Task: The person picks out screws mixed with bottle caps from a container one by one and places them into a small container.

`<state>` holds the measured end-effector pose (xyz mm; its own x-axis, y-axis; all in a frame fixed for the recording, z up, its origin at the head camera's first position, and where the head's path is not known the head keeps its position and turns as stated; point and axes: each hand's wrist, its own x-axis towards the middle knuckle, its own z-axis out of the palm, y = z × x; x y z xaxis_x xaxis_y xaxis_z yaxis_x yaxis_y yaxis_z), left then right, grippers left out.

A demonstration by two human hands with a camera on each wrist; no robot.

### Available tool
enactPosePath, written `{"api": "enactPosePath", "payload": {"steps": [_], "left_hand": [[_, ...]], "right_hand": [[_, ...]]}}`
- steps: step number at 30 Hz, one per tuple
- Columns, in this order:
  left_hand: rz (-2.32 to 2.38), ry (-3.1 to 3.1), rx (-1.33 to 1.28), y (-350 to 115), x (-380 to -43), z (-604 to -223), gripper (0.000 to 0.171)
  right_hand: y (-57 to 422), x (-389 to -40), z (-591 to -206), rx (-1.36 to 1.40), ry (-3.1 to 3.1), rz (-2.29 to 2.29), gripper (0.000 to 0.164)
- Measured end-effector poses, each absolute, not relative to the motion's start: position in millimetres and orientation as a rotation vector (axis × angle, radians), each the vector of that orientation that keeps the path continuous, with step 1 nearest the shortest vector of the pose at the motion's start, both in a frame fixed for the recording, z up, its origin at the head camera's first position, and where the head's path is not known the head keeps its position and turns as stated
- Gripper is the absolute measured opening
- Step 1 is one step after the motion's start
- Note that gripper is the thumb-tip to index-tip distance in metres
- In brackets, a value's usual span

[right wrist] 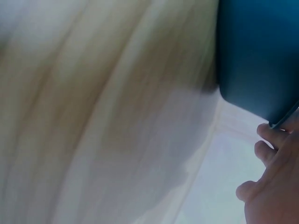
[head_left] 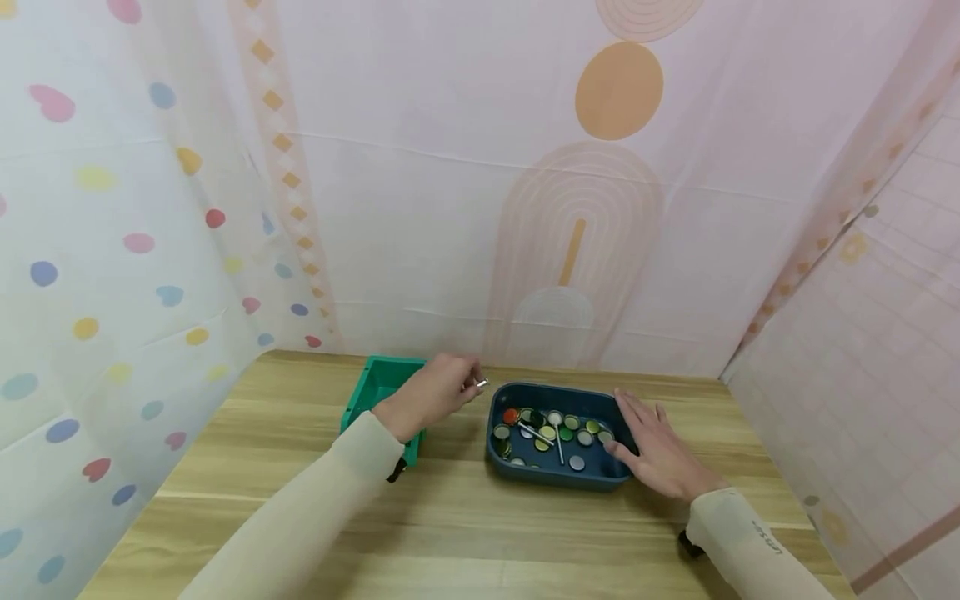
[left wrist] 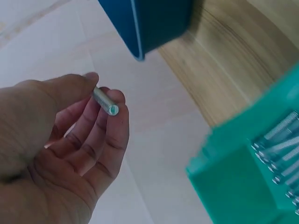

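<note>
My left hand (head_left: 441, 387) pinches a threaded metal bolt (left wrist: 105, 101) between thumb and fingertips. It holds the bolt in the air between the green bin (head_left: 362, 390) and the dark blue bin (head_left: 555, 478). In the left wrist view several shiny bolts (left wrist: 285, 144) lie together in the green bin; the forearm hides part of that bin in the head view. Bottle caps (head_left: 577, 462) of mixed colours lie scattered in the blue bin, along with long metal bolts (head_left: 560, 447). My right hand (head_left: 660, 450) rests on the blue bin's right rim, its fingers fairly straight.
Both bins stand on a wood-grain table (head_left: 465, 533), the green one to the left of the blue one. A patterned cloth (head_left: 420, 208) hangs close behind the table's far edge, with more cloth on both sides.
</note>
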<state>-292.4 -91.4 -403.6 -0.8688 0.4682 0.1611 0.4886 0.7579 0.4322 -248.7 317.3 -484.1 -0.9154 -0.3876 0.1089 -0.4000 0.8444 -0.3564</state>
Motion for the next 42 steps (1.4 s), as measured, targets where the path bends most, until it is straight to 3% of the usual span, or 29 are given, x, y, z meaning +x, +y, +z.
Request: {"api": "enactPosePath", "payload": {"steps": [11, 27, 42], "left_hand": [[-0.928, -2.863, -0.5, -151, -291, -419, 0.028], [-0.867, -2.977, -0.217, -191, -288, -431, 0.024], [-0.682, -3.092, -0.204, -197, -293, -442, 0.027]], "right_hand": [[308, -251, -490, 0.655, -2.956, 0.523, 0.089], [305, -253, -494, 0.684, -2.937, 0.506, 0.088], [305, -253, -489, 0.683, -2.942, 0.488, 0.088]]}}
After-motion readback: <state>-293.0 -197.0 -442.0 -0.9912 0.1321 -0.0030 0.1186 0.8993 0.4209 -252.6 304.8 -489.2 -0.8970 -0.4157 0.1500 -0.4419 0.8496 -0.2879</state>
